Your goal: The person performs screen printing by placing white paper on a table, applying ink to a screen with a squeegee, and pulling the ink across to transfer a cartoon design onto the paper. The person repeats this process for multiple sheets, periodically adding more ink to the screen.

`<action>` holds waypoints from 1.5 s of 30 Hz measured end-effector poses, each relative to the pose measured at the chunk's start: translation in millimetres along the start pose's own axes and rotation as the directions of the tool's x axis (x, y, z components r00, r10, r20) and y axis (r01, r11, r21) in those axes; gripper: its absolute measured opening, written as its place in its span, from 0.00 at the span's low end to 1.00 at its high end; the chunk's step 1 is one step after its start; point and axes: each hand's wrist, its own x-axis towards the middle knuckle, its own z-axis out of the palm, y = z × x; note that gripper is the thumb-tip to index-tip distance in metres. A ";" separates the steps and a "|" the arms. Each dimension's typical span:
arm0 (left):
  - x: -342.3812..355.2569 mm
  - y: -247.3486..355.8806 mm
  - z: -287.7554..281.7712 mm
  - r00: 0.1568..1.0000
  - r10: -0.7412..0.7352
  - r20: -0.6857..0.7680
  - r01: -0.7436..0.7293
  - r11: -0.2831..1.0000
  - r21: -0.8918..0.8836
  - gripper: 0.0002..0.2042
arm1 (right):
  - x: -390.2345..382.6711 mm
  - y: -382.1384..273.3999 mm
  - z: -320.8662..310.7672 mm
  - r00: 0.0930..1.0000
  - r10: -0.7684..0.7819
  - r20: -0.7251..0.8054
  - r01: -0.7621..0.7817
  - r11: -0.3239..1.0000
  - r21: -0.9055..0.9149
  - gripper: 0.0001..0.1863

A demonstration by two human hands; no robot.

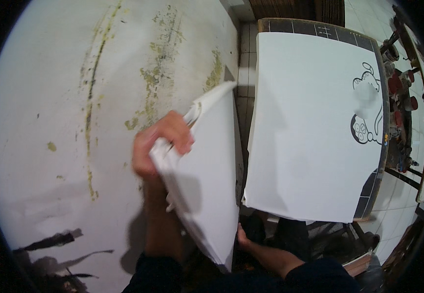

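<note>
My left hand [162, 144] is closed round the bunched upper edge of a white sheet [212, 161], which looks like cloth and may be several layers. The sheet hangs slanted from that grip, its lower corner low in the middle of the view. Close to this lower end is my right hand [242, 237]; its fingers are mostly hidden, so whether it grips the sheet cannot be made out. To the right, a large white piece [309, 127] lies flat, with a black-line cartoon drawing [363, 129] by its right edge.
A dark board with white grid lines [366, 207] lies under the flat white piece. Beyond its right side stand several red-topped containers [411, 103] on a cluttered rack. A large white surface [50, 107] with yellow and dark stains fills the left. Pale floor tiles [363, 12] show at the upper right.
</note>
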 end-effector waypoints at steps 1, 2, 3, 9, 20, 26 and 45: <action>-3.8 32.8 5.0 0.998 0.056 0.013 -0.057 0.996 0.066 0.26 | -14.3 -5.7 11.7 0.999 -0.032 0.023 0.033 0.999 -0.031 0.42; -5.0 64.3 12.0 0.993 0.113 0.045 -0.118 0.984 0.135 0.26 | -26.7 -21.7 26.9 1.000 -0.029 -0.007 0.028 0.997 -0.069 0.43; -4.9 93.2 18.7 0.984 0.164 0.068 -0.174 0.964 0.201 0.26 | -40.6 -38.0 44.4 0.999 -0.033 -0.018 0.031 0.993 -0.110 0.43; -17.8 245.3 80.7 0.926 0.378 0.002 -0.358 0.876 0.322 0.25 | -137.7 -123.1 132.4 0.993 -0.012 0.114 0.023 0.995 -0.102 0.44; -109.5 452.0 120.4 0.895 0.446 0.001 -0.417 0.835 0.358 0.23 | -242.5 -230.0 105.2 0.898 -0.332 0.288 0.319 0.943 0.094 0.41; -168.4 371.4 88.0 0.635 0.735 -0.238 -0.745 0.664 0.062 0.23 | -318.9 -369.0 3.6 0.600 -0.800 0.001 0.799 0.599 0.055 0.27; -289.3 -94.3 88.8 0.467 -0.790 -0.397 0.649 0.611 -0.453 0.31 | -434.8 -437.0 -225.8 -0.271 -0.931 -0.244 0.163 0.205 -0.965 0.21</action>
